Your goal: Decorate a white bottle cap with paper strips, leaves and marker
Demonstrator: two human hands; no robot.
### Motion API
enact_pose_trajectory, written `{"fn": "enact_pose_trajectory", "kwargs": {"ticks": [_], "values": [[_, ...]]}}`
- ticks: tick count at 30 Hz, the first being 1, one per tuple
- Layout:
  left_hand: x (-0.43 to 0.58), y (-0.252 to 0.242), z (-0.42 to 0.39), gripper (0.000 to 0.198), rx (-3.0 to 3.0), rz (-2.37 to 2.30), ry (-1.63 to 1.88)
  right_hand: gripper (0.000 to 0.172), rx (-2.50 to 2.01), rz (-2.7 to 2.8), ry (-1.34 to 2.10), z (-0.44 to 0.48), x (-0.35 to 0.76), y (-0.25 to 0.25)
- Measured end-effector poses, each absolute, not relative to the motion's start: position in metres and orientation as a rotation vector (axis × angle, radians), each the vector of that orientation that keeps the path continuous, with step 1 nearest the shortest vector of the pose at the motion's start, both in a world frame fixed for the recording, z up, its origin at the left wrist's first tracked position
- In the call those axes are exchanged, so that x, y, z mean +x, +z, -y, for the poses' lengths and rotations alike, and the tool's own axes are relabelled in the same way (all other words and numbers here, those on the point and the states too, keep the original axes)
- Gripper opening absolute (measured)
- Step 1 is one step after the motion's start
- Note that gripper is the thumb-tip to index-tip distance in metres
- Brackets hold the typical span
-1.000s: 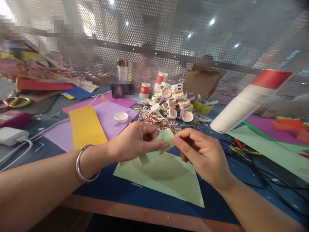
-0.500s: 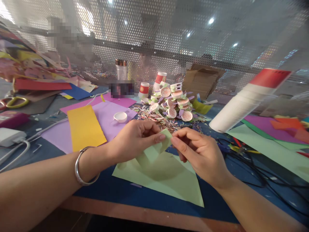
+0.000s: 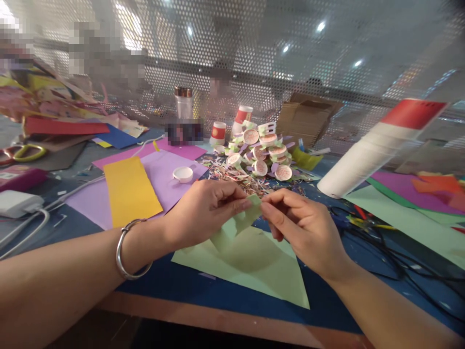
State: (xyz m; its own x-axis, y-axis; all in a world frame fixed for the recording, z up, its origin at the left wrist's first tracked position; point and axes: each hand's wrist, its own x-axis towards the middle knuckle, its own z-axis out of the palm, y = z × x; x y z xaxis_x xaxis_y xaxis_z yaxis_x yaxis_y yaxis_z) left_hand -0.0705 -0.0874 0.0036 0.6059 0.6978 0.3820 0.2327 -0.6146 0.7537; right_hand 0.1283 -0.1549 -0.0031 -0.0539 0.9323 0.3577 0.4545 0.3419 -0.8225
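Between thumb and fingers, my left hand (image 3: 214, 208) pinches a small strip of light green paper (image 3: 232, 231), its upper end sticking up past the thumb. My right hand (image 3: 301, 225) is closed in a pinch at the strip's right edge. Its fingertips meet the paper there, and the other fingers are curled. Below both hands a larger light green sheet (image 3: 254, 264) lies on the blue table. To the left are a yellow paper piece (image 3: 132, 191) and a purple sheet (image 3: 163, 169) with a white cup-bottom piece (image 3: 182, 175) on it.
Beyond my hands rises a pile of cut paper-cup pieces (image 3: 259, 152) amid paper shreds. A tilted stack of paper cups (image 3: 378, 150) stands at right, near black cables (image 3: 385, 247). Scissors (image 3: 25, 153) and a white charger (image 3: 18, 203) lie at left. Perforated metal (image 3: 254, 48) closes off the back.
Both hands hold nearly the same pose on the green strip. The whole view has shifted slightly, with things appearing a little further right.
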Motion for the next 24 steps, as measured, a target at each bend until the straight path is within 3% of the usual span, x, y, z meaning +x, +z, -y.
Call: {"fn": "enact_pose_trajectory", "kwargs": {"ticks": [7, 17, 22, 24], "values": [[-0.067, -0.001, 0.09, 0.019, 2.082, -0.729, 0.881, 0.012, -1.239, 1.674, 0.609, 0.154, 0.127, -0.005], [-0.096, 0.02, 0.06, 0.021, 2.003, -0.607, 0.448, 0.014, -1.223, 1.477, 0.541, 0.145, 0.141, -0.01], [-0.107, 0.03, 0.051, 0.01, 2.015, -0.62, 0.461, 0.01, -1.111, 1.277, 0.636, 0.137, 0.15, -0.009], [-0.107, 0.03, 0.048, 0.008, 2.039, -0.652, 0.647, 0.01, -1.092, 1.214, 0.625, 0.133, 0.154, -0.006]]}}
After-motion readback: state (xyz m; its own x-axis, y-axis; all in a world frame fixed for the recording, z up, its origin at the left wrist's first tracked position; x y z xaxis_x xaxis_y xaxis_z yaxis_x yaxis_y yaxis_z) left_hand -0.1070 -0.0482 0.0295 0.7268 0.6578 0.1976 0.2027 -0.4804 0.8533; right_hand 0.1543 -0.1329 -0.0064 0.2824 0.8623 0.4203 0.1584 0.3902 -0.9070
